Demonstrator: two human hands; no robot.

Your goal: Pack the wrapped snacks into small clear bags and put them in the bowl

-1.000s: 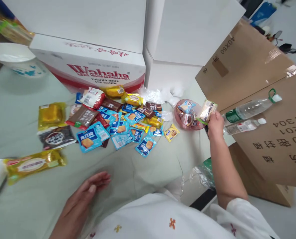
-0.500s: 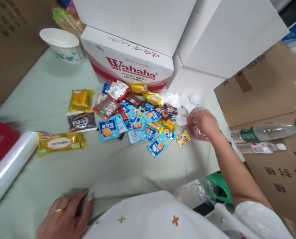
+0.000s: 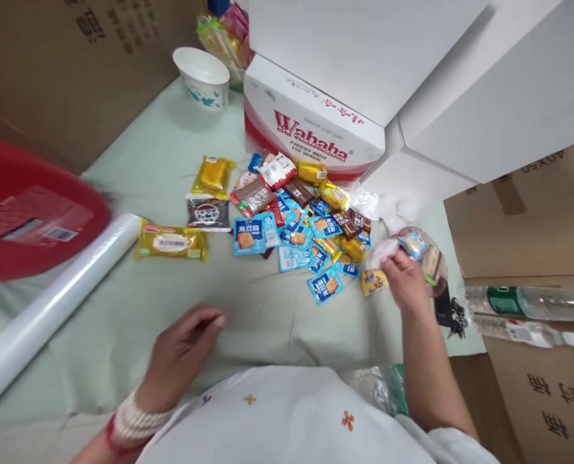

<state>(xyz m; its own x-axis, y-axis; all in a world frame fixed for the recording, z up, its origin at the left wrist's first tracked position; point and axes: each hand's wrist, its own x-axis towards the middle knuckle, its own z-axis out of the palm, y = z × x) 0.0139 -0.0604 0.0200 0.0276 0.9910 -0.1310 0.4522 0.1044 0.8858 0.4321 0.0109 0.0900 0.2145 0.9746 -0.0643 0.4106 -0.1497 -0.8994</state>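
Note:
My right hand (image 3: 403,281) is at the left rim of a pink bowl (image 3: 439,285) that holds a few wrapped snacks. Its fingers are pinched on a pale clear wrapper (image 3: 379,249). A small yellow cookie packet (image 3: 373,281) lies right beside that hand. A pile of snack packets (image 3: 306,229), mostly blue, with some brown and yellow ones, is spread on the green cloth (image 3: 161,161) to the left of the bowl. My left hand (image 3: 183,351) rests on the cloth close to my body, fingers loosely curved, holding nothing.
A Wahaha carton (image 3: 315,132) and white boxes (image 3: 489,109) stand behind the pile. A paper cup (image 3: 202,77) is at the back, a red basin (image 3: 26,212) and a roll of clear film (image 3: 49,309) at left. Water bottles (image 3: 523,303), keys (image 3: 448,312) and cardboard boxes (image 3: 542,367) sit right.
The view has swung to the left, bringing the red basin and the film roll into sight. My right hand has drawn back from over the bowl to its left rim. My left hand shifted right.

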